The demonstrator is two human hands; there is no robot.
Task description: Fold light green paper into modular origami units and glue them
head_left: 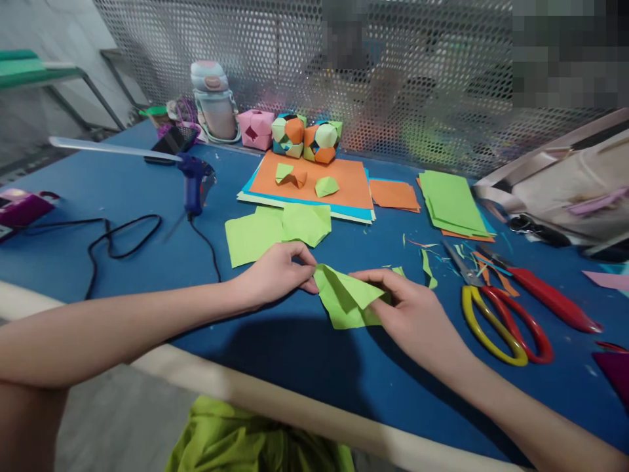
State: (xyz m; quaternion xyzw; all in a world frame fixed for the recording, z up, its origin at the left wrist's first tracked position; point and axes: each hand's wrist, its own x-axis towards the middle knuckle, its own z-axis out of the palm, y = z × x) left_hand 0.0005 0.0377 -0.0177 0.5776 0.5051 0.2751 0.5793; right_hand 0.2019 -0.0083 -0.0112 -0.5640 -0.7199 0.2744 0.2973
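Note:
Between my two hands is a sheet of light green paper point(346, 305), its upper part folded over toward me. My left hand point(285, 272) pinches its left corner between thumb and fingers. On the other side my right hand point(405, 305) grips the right edge, fingertips on top and thumb at the fold. Just beyond my left hand lie more green paper squares point(253, 237), one of them creased. Farther back, small folded paper pieces point(327, 187) rest on a stack of orange, blue and pale green sheets point(346, 177).
Right of my right hand lie scissors point(498, 321), a red-handled tool point(553, 295) and paper scraps. A blue glue gun point(194, 187) with its cord stands left. Folded paper cubes point(289, 134) and a bottle point(216, 105) line the perforated metal screen point(275, 52). Green sheets point(455, 203) lie back right.

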